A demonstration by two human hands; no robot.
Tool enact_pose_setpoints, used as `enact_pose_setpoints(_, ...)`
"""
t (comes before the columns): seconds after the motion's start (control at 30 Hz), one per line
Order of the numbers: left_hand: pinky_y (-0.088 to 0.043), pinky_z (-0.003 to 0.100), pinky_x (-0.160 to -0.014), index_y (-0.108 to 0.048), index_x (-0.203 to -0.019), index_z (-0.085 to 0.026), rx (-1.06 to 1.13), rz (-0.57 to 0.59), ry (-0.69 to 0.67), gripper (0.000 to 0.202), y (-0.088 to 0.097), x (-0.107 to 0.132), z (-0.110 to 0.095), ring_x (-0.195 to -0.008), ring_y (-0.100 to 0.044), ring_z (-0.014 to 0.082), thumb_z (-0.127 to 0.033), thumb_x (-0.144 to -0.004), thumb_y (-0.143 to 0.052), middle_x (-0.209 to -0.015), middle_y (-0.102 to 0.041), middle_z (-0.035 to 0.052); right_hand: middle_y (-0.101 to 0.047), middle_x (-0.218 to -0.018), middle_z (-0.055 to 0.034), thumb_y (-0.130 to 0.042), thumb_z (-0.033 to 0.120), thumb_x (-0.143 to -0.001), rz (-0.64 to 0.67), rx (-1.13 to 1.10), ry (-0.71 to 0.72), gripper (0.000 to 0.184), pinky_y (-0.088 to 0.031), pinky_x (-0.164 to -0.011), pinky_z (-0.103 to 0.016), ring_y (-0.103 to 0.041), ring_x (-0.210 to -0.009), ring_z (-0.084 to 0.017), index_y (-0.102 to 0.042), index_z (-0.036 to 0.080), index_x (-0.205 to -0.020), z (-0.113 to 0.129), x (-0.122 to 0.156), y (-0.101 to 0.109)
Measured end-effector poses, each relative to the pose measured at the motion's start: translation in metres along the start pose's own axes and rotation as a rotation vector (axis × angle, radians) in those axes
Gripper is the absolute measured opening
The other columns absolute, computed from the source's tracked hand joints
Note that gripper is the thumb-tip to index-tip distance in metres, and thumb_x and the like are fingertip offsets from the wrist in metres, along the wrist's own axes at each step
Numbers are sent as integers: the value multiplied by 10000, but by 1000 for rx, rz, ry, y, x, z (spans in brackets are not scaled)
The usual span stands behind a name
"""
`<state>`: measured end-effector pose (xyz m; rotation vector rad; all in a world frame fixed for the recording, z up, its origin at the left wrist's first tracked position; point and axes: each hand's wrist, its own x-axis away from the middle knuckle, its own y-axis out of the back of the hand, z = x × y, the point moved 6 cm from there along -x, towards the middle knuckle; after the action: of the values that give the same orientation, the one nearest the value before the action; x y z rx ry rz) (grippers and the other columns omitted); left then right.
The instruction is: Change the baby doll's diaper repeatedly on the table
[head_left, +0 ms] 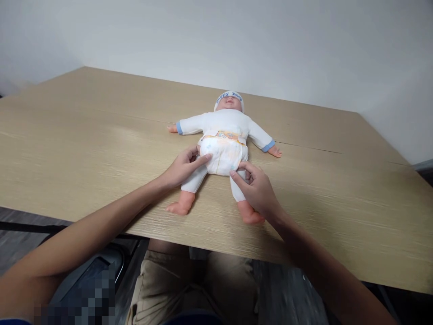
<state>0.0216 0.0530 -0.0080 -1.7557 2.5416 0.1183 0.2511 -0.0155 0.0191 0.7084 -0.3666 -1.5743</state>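
A baby doll (pixel 226 121) in a white suit with blue cuffs and a printed cap lies on its back, arms spread, feet toward me. Round its hips sits a white diaper (pixel 221 153) with an orange patterned band at the waist. My left hand (pixel 189 164) is at the diaper's left leg edge, thumb on the front and fingers behind, pinching it. At the right leg edge, my right hand (pixel 253 183) pinches the diaper's edge between thumb and fingers. The undersides of the diaper and doll are hidden.
The doll lies on a light wooden table (pixel 101 149) with a thin seam across it. A pale wall (pixel 216 40) stands behind the table. Below the front edge are my knees and a dark object on a grey surface at the lower left.
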Motion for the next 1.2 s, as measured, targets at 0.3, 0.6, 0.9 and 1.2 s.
enact_pose_setpoints(0.3, -508, 346, -845, -742, -1119, -182, 25, -4, -7, 445, 2, -1, 2, -969, -683, 226, -589, -962, -832, -1114, -771, 88, -693, -881, -43, -695, 470, -1010, -15, 55, 32, 228, -496, -848, -408, -589, -866, -263, -775, 259, -1046, 5, 0, 3)
enact_pose_setpoints(0.6, -490, 332, -766, -745, -1068, -184, 62, -10, 20, 410, 2, 0, -3, -895, -688, 211, -560, -948, -857, -1029, -774, 72, -700, -873, -58, -686, 483, -1032, -60, 81, 47, 240, -506, -860, -423, -593, -936, -294, -784, 264, -1039, 7, 3, 6)
enact_pose_setpoints(0.9, -495, 327, -757, -750, -1067, -182, 72, -22, 21, 423, 4, 0, -2, -894, -695, 210, -563, -933, -876, -1033, -780, 69, -667, -818, -23, -682, 500, -1029, -29, 49, 32, 257, -483, -813, -404, -578, -798, -243, -769, 258, -1025, 4, 1, 5)
enact_pose_setpoints(1.2, -485, 324, -739, -744, -1020, -175, 75, -31, 34, 410, 3, 1, -5, -853, -677, 200, -545, -919, -889, -979, -763, 61, -596, -756, -5, -677, 503, -1031, -6, 28, -3, 268, -461, -769, -384, -553, -758, -231, -782, 256, -1044, 3, 0, 4)
